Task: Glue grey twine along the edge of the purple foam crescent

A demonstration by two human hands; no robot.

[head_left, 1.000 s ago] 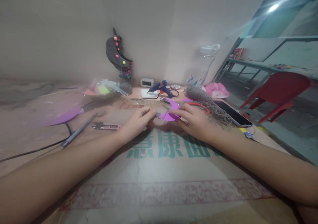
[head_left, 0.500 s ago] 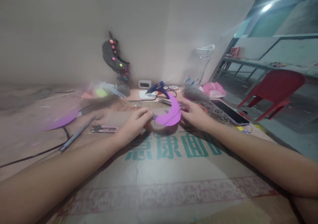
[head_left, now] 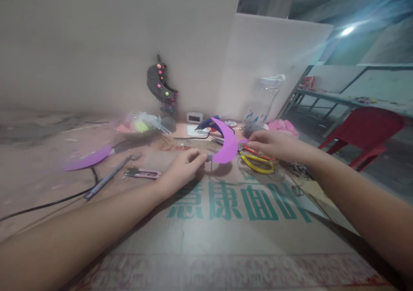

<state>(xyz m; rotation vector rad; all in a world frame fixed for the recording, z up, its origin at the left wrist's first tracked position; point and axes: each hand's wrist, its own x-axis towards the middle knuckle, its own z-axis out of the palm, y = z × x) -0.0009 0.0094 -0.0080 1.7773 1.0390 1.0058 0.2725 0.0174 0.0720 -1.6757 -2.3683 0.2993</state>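
Observation:
My left hand (head_left: 190, 166) is closed, pinching the lower tip of a purple paper crescent (head_left: 228, 144) that stands up off the cardboard. A bit of grey yarn (head_left: 210, 158) shows at that tip. To its right, my right hand (head_left: 269, 144) has its fingers bent together; what they hold, if anything, I cannot make out. Under and beside it are an orange handle (head_left: 257, 152) and a yellow loop handle (head_left: 258, 164), apparently of cutting tools. Grey yarn (head_left: 253, 130) is partly hidden behind this hand. A small purple piece (head_left: 242, 141) lies by its fingertips.
Behind the crescent sit a blue glue gun (head_left: 206, 123) and a small clock (head_left: 194, 117). A clear bottle (head_left: 263, 99) stands right. Thread snips (head_left: 143, 173), a bowl (head_left: 135, 134) and another purple piece (head_left: 90, 158) lie left. A grey crescent ornament (head_left: 159, 82) is against the wall.
My right hand has left the crescent and moved right, over the yarn and tools. The yellow and orange handles now show. My left hand keeps the crescent; the view has shifted slightly.

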